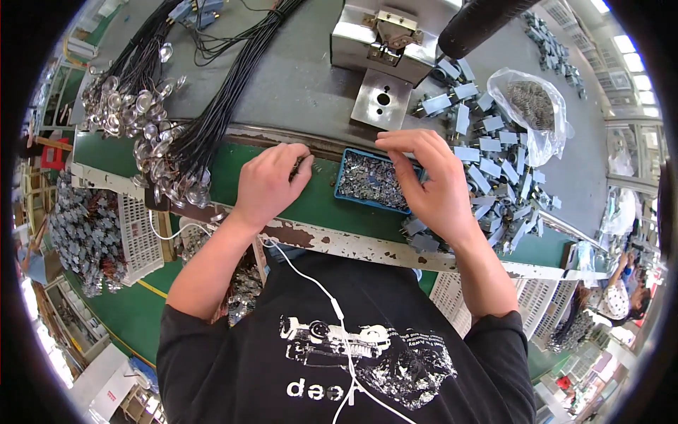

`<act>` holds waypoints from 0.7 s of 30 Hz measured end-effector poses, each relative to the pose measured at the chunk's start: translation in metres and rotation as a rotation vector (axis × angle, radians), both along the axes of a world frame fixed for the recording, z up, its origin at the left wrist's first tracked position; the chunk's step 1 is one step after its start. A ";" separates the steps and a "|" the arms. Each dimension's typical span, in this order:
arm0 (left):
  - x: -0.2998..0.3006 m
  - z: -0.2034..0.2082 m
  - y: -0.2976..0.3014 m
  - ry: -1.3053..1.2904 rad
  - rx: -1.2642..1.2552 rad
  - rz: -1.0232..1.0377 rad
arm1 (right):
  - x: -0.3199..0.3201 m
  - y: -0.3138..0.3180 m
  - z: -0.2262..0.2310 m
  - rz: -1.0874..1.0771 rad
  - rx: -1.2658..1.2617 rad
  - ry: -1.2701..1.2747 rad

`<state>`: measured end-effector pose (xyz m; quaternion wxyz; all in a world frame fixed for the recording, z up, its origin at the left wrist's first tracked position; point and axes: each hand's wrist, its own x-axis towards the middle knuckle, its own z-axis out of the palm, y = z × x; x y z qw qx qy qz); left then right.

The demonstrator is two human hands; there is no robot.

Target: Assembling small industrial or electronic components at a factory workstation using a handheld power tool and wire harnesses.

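My left hand (pixel 272 180) rests on the green table edge with its fingers curled in toward the thumb. Something small and dark shows between them, too small to name. Just right of it stands a blue tray (pixel 339 185) filled with small metal parts (pixel 371 180). My right hand (pixel 434 177) hovers over the right side of this tray, partly hiding it. Its fingers stretch to the left and its thumb is apart from them, with nothing visible between. Beyond the tray is a metal press (pixel 385 42) with a steel plate (pixel 381 99) at its foot.
Many grey-blue plug-like pieces (pixel 487 166) are heaped right of my right hand. Behind them lies a clear bag (pixel 530 106) of small metal parts. Black cables (pixel 236 85) with round metal ends (pixel 145 106) cover the left. A white cord (pixel 311 279) hangs before my shirt.
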<state>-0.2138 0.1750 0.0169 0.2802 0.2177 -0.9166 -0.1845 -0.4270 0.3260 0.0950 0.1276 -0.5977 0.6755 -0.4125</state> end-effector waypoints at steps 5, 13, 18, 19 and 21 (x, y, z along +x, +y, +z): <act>-0.007 0.008 -0.008 0.112 0.245 0.053 | -0.008 0.008 0.004 0.004 -0.010 -0.017; -0.035 0.052 -0.024 0.358 0.570 0.158 | -0.053 0.044 0.051 -0.371 -0.392 0.232; -0.117 0.109 0.000 0.456 0.596 -0.119 | -0.139 0.059 0.050 -0.821 -0.086 0.515; -0.143 0.121 0.013 0.483 0.593 -0.260 | -0.150 0.060 0.048 -0.830 -0.047 0.556; -0.194 0.137 0.035 0.497 0.554 -0.378 | -0.166 0.058 0.051 -0.821 0.165 0.336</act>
